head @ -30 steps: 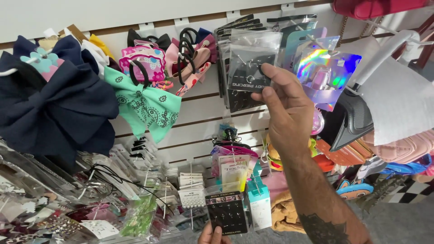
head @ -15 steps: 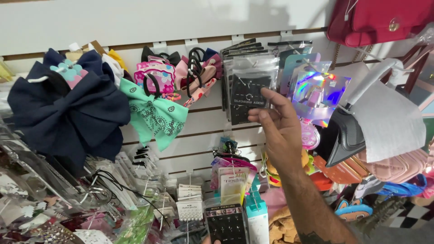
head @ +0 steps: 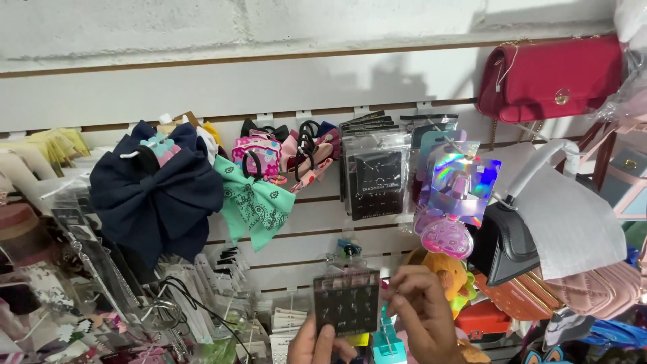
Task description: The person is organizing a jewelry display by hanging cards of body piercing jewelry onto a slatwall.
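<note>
accessories shop: slatwall [head: 377, 81] with hooks of packaged earring cards [head: 375, 176], hair bows [head: 156, 192], handbags [head: 549, 77] hung for sale.

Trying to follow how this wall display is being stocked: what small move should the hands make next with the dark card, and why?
Probably lift the dark card up toward the hanging packets of the same kind. Both the left hand and the right hand hold it low, below the display, and the matching dark packets hang on a hook higher on the slat wall, so that looks like its place.

Navy bow [head: 156, 195], teal bow [head: 255, 205] and red purse [head: 549, 77] hang on slatwall.
</note>
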